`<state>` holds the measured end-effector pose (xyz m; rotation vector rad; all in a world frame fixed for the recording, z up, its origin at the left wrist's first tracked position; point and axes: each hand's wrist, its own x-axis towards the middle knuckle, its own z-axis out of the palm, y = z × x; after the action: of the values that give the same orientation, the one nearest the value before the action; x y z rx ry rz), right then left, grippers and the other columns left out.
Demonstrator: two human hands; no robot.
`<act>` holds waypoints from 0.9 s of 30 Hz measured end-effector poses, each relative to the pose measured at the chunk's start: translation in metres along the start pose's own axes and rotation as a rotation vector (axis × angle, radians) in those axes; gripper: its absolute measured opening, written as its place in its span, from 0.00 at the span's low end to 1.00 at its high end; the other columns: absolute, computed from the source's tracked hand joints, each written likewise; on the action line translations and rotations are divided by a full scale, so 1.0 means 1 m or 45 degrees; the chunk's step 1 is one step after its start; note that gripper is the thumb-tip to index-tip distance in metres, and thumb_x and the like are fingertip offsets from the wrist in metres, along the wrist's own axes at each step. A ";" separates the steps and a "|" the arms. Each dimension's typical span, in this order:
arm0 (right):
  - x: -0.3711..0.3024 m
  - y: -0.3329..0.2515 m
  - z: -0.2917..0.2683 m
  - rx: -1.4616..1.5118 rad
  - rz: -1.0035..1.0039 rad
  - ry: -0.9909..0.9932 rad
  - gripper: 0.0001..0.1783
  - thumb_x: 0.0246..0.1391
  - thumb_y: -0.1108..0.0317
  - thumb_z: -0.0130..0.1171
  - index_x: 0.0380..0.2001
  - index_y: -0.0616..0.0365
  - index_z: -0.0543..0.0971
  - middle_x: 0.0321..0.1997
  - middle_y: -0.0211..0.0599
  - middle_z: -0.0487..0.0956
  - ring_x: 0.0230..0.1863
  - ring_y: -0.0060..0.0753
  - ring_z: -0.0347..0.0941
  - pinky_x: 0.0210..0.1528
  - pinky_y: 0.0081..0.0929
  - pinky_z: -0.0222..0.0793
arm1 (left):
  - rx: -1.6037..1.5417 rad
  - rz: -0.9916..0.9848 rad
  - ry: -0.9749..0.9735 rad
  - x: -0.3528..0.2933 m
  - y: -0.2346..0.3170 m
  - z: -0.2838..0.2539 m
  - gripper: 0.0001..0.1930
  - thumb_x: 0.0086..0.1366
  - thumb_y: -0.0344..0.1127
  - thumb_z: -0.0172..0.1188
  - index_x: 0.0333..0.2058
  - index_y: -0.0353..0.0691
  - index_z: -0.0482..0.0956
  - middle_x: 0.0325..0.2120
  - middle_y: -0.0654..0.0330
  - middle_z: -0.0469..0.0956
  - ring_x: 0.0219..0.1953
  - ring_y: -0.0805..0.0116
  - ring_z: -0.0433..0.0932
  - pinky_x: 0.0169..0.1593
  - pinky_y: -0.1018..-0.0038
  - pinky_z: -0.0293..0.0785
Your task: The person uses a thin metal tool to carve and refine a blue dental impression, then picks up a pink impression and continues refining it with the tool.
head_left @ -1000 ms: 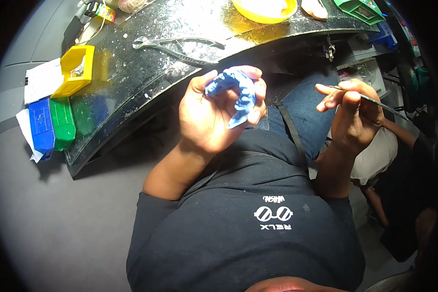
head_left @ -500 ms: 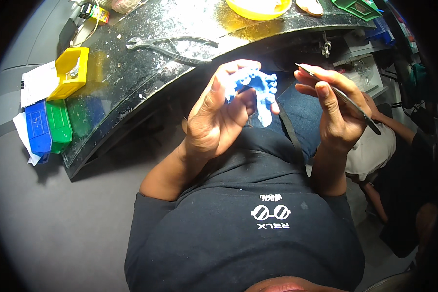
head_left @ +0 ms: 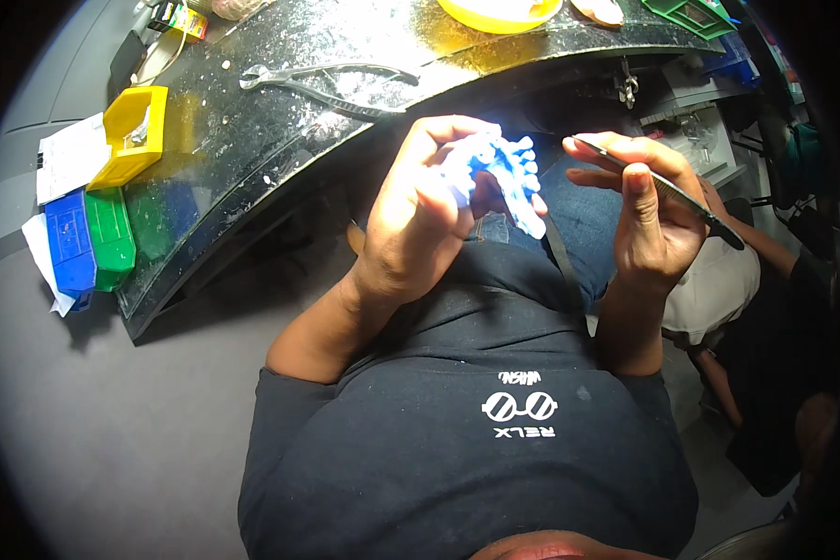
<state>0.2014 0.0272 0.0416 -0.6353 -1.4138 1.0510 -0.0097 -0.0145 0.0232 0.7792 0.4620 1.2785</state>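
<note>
My left hand (head_left: 406, 219) grips the blue arch-shaped model (head_left: 502, 161) on my side of the surface's (head_left: 224, 149) near edge, while my right hand (head_left: 658, 219) holds the slim metal tool (head_left: 683, 195) apart from it, and pliers (head_left: 355, 107) lie near that edge.

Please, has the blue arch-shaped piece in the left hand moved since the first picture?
Yes, rightward: the blue piece was partly below the handle ends of the pliers; now it appears wholly to their right.
</note>
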 end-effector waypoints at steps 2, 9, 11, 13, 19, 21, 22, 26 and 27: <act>0.000 0.000 -0.001 -0.024 -0.001 -0.006 0.12 0.68 0.71 0.55 0.47 0.72 0.76 0.44 0.56 0.83 0.45 0.45 0.84 0.44 0.34 0.85 | 0.091 0.021 0.003 -0.001 -0.001 0.000 0.47 0.61 0.67 0.62 0.62 0.32 0.58 0.50 0.48 0.73 0.50 0.57 0.80 0.56 0.61 0.75; 0.000 0.001 -0.004 -0.058 0.002 -0.019 0.12 0.69 0.69 0.53 0.46 0.71 0.76 0.43 0.56 0.84 0.45 0.45 0.85 0.42 0.34 0.85 | 0.341 0.134 -0.023 -0.001 -0.006 -0.008 0.45 0.64 0.67 0.59 0.61 0.31 0.58 0.49 0.48 0.73 0.50 0.59 0.79 0.55 0.62 0.76; -0.001 0.001 -0.004 -0.058 0.010 -0.009 0.12 0.70 0.69 0.53 0.46 0.71 0.76 0.43 0.56 0.83 0.45 0.45 0.85 0.42 0.34 0.85 | 0.116 0.066 -0.043 0.001 -0.005 -0.005 0.43 0.67 0.66 0.54 0.62 0.31 0.58 0.49 0.47 0.74 0.50 0.56 0.80 0.55 0.60 0.77; -0.002 0.000 -0.005 -0.055 0.016 0.001 0.12 0.70 0.69 0.53 0.46 0.71 0.76 0.43 0.56 0.83 0.45 0.46 0.85 0.42 0.34 0.85 | -0.410 -0.070 -0.024 0.002 -0.007 -0.008 0.46 0.70 0.72 0.36 0.64 0.29 0.60 0.52 0.36 0.75 0.48 0.45 0.81 0.51 0.55 0.77; -0.002 0.003 -0.010 -0.074 0.051 0.004 0.12 0.70 0.70 0.52 0.46 0.71 0.76 0.43 0.56 0.83 0.44 0.46 0.85 0.41 0.34 0.85 | -0.828 -0.222 -0.008 0.006 -0.004 -0.016 0.42 0.77 0.64 0.30 0.63 0.23 0.62 0.53 0.32 0.73 0.46 0.47 0.81 0.53 0.59 0.79; -0.003 0.005 -0.011 -0.056 0.048 0.011 0.12 0.71 0.69 0.50 0.46 0.70 0.75 0.43 0.57 0.83 0.44 0.46 0.85 0.40 0.34 0.85 | -0.820 -0.223 -0.016 0.006 -0.003 -0.015 0.42 0.77 0.64 0.30 0.64 0.23 0.62 0.53 0.32 0.73 0.46 0.46 0.81 0.53 0.59 0.79; -0.003 0.005 -0.011 -0.056 0.049 0.010 0.12 0.71 0.69 0.50 0.46 0.70 0.75 0.43 0.57 0.83 0.44 0.46 0.85 0.40 0.34 0.85 | -0.811 -0.222 -0.025 0.006 -0.003 -0.015 0.42 0.77 0.64 0.31 0.64 0.23 0.62 0.53 0.31 0.73 0.46 0.46 0.81 0.54 0.60 0.79; -0.003 0.006 -0.013 -0.059 0.051 0.016 0.13 0.72 0.69 0.49 0.47 0.70 0.75 0.43 0.57 0.83 0.44 0.46 0.85 0.39 0.33 0.85 | -0.783 -0.211 -0.052 0.006 -0.004 -0.016 0.43 0.76 0.64 0.31 0.64 0.23 0.62 0.53 0.31 0.72 0.46 0.46 0.81 0.54 0.59 0.79; -0.003 0.006 -0.013 -0.056 0.054 0.017 0.13 0.72 0.69 0.49 0.47 0.70 0.75 0.43 0.57 0.83 0.44 0.46 0.85 0.39 0.33 0.85 | -0.785 -0.203 -0.048 0.006 -0.003 -0.015 0.43 0.76 0.65 0.31 0.64 0.23 0.62 0.53 0.31 0.72 0.46 0.46 0.81 0.54 0.59 0.79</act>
<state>0.2131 0.0300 0.0335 -0.7058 -1.4205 1.0492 -0.0163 -0.0052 0.0116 0.2395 0.0796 1.1632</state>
